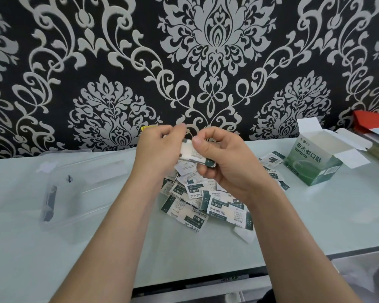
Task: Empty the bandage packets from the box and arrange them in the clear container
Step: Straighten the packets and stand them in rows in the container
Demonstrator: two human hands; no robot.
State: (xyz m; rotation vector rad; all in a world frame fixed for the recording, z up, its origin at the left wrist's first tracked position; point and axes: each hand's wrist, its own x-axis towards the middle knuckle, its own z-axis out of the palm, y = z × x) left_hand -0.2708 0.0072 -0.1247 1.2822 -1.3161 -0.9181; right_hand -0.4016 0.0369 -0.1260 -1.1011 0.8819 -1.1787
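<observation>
Black-and-silver damask wallpaper (pixel 206 51) behind, pale glossy counter (pixel 315 215) below. Both hands raised just above it, meeting on a small stack of bandage packets (pixel 189 153). Left hand (pixel 158 145) curled round the stack's left end. Right hand (pixel 225 158) pinching the other end, thumb on top and fingers folded beneath.

Directly under the hands, a loose heap of packets (pixel 206 206) spilled on the counter, overlapping at all angles, some turned upside down. Off to the left and apart from the heap, the clear container (pixel 85 189) with a grey latch (pixel 49 203) on its near side, no packets visible inside. Off to the right, the green-and-white box (pixel 313 162), upright with flaps open, its interior hidden from here.

Likely step: squaring a gathered stack before moving it to the container. To do it well:
- Level the edges between both hands and turn every printed face the same way.
- Grip firmly enough to stop the slick wrappers fanning out, yet without creasing them.
- Keep each stack small.
- Pinch across the middle for the carry, then set it flat against one container wall, leaving room for the next.
</observation>
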